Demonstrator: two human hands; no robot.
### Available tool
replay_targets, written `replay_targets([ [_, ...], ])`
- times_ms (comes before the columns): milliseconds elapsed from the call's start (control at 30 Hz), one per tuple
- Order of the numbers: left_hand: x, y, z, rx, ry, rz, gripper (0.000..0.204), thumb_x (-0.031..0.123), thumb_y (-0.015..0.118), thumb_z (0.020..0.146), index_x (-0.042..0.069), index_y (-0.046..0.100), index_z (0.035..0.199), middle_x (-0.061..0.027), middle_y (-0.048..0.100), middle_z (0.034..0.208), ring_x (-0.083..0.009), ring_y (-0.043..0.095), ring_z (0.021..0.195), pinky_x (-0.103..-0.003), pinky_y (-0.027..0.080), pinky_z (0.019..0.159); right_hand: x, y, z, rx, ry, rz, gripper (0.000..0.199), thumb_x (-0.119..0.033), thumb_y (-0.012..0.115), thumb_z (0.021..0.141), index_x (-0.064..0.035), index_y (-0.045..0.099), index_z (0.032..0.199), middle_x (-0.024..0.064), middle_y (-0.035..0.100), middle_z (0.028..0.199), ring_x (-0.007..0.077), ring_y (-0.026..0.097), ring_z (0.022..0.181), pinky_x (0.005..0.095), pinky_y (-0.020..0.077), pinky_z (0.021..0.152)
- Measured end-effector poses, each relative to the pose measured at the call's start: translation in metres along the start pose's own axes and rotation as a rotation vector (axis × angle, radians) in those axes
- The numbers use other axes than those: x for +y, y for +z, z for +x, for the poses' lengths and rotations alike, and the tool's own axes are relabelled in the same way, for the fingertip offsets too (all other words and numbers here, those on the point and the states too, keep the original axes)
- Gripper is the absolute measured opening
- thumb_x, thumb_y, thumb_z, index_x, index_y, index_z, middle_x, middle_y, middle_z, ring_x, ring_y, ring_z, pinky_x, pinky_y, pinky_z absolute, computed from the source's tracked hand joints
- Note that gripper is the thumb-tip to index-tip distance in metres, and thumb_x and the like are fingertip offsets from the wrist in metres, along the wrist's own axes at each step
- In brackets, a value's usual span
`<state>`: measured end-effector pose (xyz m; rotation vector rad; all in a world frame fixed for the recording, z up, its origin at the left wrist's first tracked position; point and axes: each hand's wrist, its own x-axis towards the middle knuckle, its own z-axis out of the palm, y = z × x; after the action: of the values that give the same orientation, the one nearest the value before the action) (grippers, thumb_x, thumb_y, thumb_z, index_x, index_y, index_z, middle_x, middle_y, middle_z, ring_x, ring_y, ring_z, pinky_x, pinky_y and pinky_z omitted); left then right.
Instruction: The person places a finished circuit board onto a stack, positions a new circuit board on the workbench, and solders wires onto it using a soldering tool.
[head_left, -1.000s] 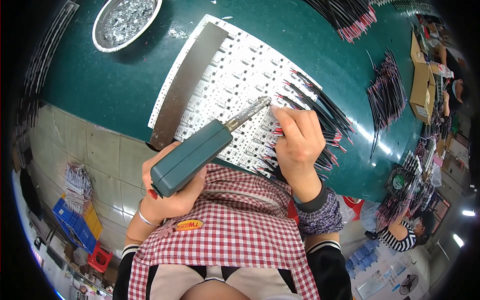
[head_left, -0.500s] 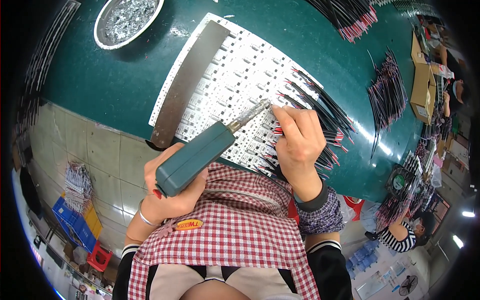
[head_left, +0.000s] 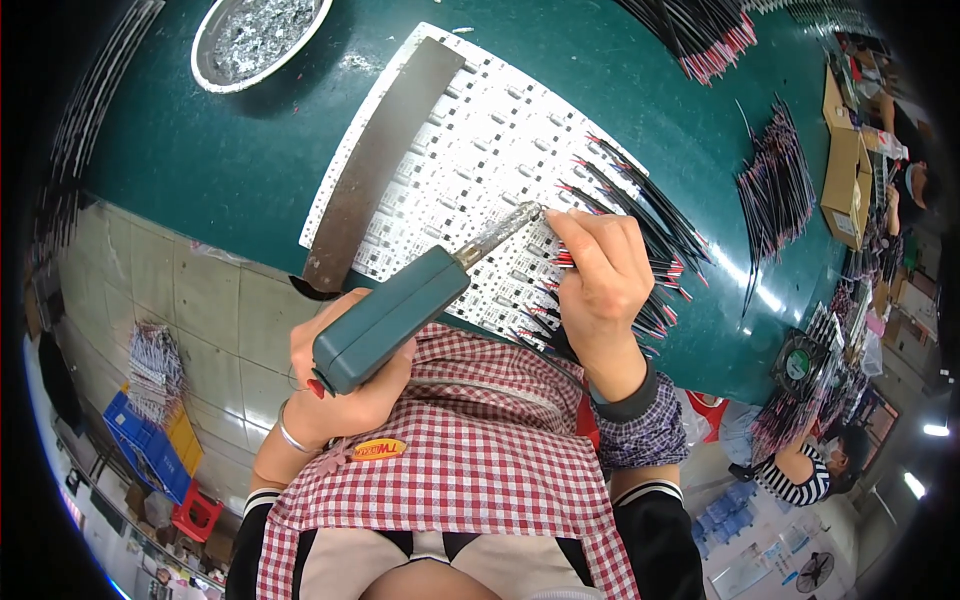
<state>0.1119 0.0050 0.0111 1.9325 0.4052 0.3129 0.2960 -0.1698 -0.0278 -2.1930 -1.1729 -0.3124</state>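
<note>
Soldering iron point(head_left: 395, 318) with a teal-green body sits in the grip of the left hand point(head_left: 345, 385), fingers wrapped shut around its rear end; its metal tip point(head_left: 525, 213) slants up and away from that grip to meet the white circuit panel point(head_left: 470, 175) just beside the right hand's fingertips; right hand point(head_left: 600, 275) is pinched closed on thin black wires point(head_left: 655, 235) with red ends, pressing them to the panel's near right edge; more of these wires fan out beyond and under that hand; a long dark metal bar point(head_left: 380, 165) lies across the panel, beyond the left grip; panel rests on the dark green worktop point(head_left: 200, 170); farther off from the left grip stands a round metal dish point(head_left: 255, 40) of silvery scraps; well beyond the right grip lie further bundles of wires point(head_left: 775, 190); a red-and-white checked apron point(head_left: 470, 460) fills the space nearer than both hands.
</note>
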Motion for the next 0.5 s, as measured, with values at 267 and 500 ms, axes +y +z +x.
replay_targets([
  [267, -0.008, -0.002, -0.005, -0.039, 0.046, 0.07, 0.017, -0.006, 0.071, 0.067, -0.005, 0.068, 0.084, -0.0146, 0.064, 0.078, -0.0267, 0.063, 0.063, -0.03, 0.05, 0.057, -0.003, 0.0, 0.0, -0.021, -0.01, -0.038, 0.05, 0.015, 0.055, 0.055, -0.0019, 0.073, 0.098, 0.0107, 0.067, 0.087, 0.0283, 0.063, 0.08, 0.0365, 0.0522, 0.068],
  [500, 0.001, -0.003, -0.014, 0.069, -0.148, -0.049, 0.019, -0.004, 0.072, 0.069, -0.004, 0.071, 0.087, -0.0159, 0.07, 0.086, -0.0266, 0.069, 0.07, -0.03, 0.054, 0.061, -0.001, -0.003, -0.002, -0.055, 0.009, -0.023, 0.052, 0.016, 0.055, 0.055, -0.0009, 0.073, 0.101, 0.0109, 0.067, 0.092, 0.0283, 0.063, 0.081, 0.0364, 0.0523, 0.07],
])
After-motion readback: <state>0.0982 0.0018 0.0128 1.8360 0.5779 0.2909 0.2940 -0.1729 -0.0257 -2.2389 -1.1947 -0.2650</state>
